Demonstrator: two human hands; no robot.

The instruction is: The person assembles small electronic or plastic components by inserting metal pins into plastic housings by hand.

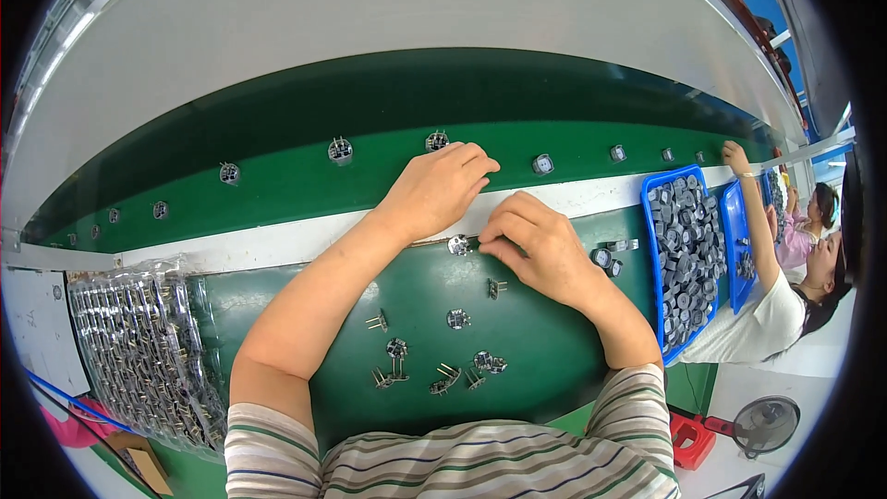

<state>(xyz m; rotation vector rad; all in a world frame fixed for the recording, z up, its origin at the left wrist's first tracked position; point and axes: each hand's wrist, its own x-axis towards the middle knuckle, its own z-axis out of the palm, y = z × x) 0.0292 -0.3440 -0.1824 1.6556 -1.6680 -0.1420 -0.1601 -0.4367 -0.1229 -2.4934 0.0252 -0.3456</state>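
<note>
My left hand (442,187) lay knuckles-up across the pale rail (277,245) that divides my green bench (536,351) from the conveyor belt (305,180), fingers curled loosely over the far edge; whether it gripped anything underneath I could not tell. My right hand (540,249) was nearly closed, thumb and fingertips pinched toward a small round pronged part (458,244) lying against the near side of the rail, just left of those fingertips (touching or a hair apart, the view did not settle it). To do this well, I judged, I had to take the part by its round body and not by the thin pins, and keep the left hand steady on the rail as a guide. More loose parts (434,365) lay scattered nearer to me, well apart from both hands, and single ones rode spaced along the belt. On the left a clear bag of parts (143,351) ran out of frame; on the right the blue bin (686,249) was partly covered by a co-worker's arm (759,222). The parts were too small to make out in detail.
</note>
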